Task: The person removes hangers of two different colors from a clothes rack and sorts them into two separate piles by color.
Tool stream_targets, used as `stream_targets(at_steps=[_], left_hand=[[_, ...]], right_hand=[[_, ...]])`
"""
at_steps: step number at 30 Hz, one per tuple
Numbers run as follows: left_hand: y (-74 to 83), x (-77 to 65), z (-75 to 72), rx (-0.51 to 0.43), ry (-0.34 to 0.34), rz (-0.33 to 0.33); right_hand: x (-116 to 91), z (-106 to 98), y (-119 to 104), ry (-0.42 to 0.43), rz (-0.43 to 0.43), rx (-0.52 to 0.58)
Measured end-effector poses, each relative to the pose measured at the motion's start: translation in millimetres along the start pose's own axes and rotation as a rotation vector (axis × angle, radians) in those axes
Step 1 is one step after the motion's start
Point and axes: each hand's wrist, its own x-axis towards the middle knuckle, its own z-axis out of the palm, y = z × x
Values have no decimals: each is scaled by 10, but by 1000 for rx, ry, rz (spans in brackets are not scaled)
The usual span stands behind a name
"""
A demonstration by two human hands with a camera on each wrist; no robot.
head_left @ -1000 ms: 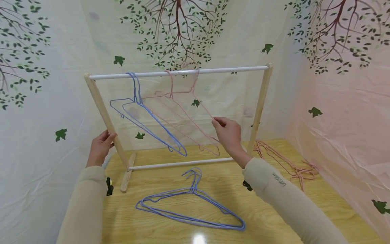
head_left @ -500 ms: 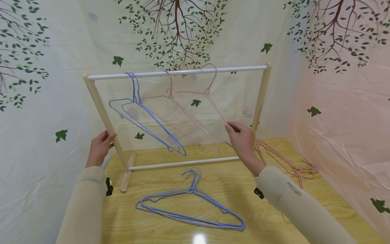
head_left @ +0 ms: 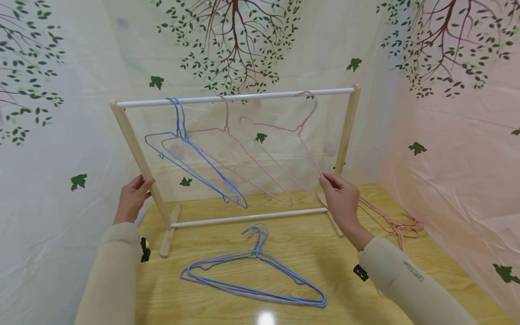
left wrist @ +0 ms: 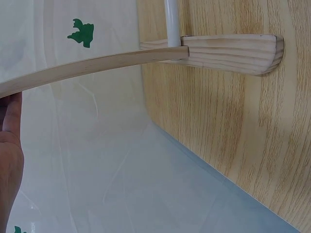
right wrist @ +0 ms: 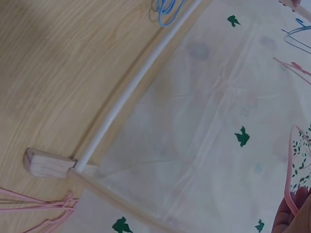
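Observation:
My right hand (head_left: 343,205) pinches a pink wire hanger (head_left: 299,129) by its sloping right arm. The hook of this hanger is at the rack's white top rail (head_left: 266,95), towards the right end; I cannot tell if it bears on the rail. My left hand (head_left: 132,199) grips the left wooden post of the clothes rack (head_left: 135,149), also seen in the left wrist view as a pale post (left wrist: 97,65). On the rail hang two blue hangers (head_left: 178,134) at the left and another pink hanger (head_left: 226,129) near the middle.
Several blue hangers (head_left: 257,255) lie stacked on the wood-grain table in front of the rack. A pile of pink hangers (head_left: 400,229) lies at the right, beyond the right post (head_left: 348,131). A white lower bar (head_left: 243,218) joins the rack's feet. Patterned sheeting stands behind.
My right hand has moved the pink hanger rightwards along the rail, away from the other pink one. Its hook rose above the rail, then came lower. My left hand has stayed on the post.

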Motion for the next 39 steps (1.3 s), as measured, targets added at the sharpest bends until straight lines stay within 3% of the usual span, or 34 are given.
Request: stream_targets(at_steps=[12, 18, 28, 34, 39], left_hand=[[14, -21, 0, -10, 0, -4], [-7, -24, -17, -42, -8, 7], [-17, -56, -19, -10, -9, 31], [-41, -22, -22, -14, -20, 17], [-24, -29, -20, -41, -26, 15]], right_hand=[[-129, -472, 287, 51, 38, 9], [-186, -706, 378, 72, 100, -19], [-264, -987, 466, 111, 205, 3], [-330, -1168, 555, 188, 183, 14], [-353, -1320, 644, 262, 148, 130]])
